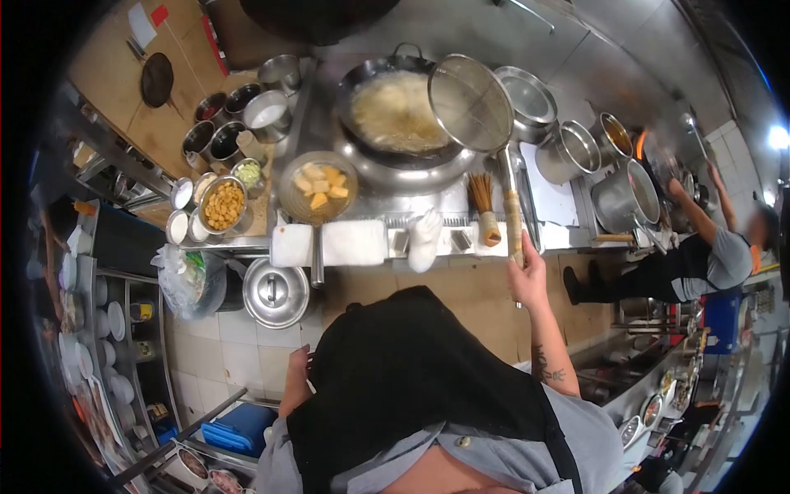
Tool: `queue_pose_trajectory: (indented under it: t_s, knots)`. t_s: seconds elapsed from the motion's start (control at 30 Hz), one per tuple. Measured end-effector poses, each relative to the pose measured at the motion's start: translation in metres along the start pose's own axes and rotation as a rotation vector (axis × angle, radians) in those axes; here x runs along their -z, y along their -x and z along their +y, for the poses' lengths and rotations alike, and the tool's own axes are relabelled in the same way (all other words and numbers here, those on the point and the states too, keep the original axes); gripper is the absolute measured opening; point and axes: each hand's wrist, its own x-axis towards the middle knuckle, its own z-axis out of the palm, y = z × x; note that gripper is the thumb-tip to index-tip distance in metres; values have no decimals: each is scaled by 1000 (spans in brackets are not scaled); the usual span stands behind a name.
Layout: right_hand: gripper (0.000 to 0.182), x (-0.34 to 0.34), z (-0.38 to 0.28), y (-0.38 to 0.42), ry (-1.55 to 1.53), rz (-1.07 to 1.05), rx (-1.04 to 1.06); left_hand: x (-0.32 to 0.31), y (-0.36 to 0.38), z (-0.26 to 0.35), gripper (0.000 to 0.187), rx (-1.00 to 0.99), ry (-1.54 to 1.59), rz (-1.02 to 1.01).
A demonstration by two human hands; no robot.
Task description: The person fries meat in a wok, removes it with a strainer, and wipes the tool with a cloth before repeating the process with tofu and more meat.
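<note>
Steel kitchen fittings fill the head view, with a long bench (pixel 374 240) running across the middle of the frame and tiled floor below it. Upper centre, a wok (pixel 398 115) holds pale, bubbling contents. A round mesh strainer (pixel 471 102) rests tilted on the wok's right rim, its long handle running down toward centre right. The right hand (pixel 527 276) is closed around the lower end of that handle, just below the bench edge. The left hand (pixel 298 364) hangs lower left of centre beside a black apron; whether it is open or curled cannot be told, and it holds nothing visible. Left of the wok sits a bowl of yellow fried pieces (pixel 318 188), and further left a smaller bowl of golden nuggets (pixel 223 205). A steel pot lid (pixel 275 292) lies below the bench. At right, another person (pixel 699 255) leans toward large pots.
</note>
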Motion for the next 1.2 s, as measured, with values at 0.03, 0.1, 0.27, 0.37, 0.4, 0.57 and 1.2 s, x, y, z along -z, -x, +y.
queue_pose_trajectory:
  t_s: [0.03, 0.1, 0.27, 0.37, 0.4, 0.57, 1.2]
  knots:
    - [66, 5, -10, 8, -26, -2, -68, -1, -1, 2, 47, 7, -6, -10]
    - [67, 16, -31, 25, -76, -1, -206, -2, -2, 7, 47, 15, -15, -28]
    - [67, 22, 15, 26, 126, 80, 114, -10, -7, 42, 49, -29, -45, -72]
    - [65, 12, -1, 0, 134, 88, 104, -21, -7, 62, 50, -77, -66, -120]
    - [65, 2, -15, -13, 109, 88, 55, -25, -8, 68, 51, -96, -56, -134]
    - [66, -51, -31, -89, 355, 198, 217, -40, 4, 84, 49, -157, -20, -165]
    - [66, -72, -22, -123, 56, -49, 80, 16, 8, -58, 35, -243, 71, -77]
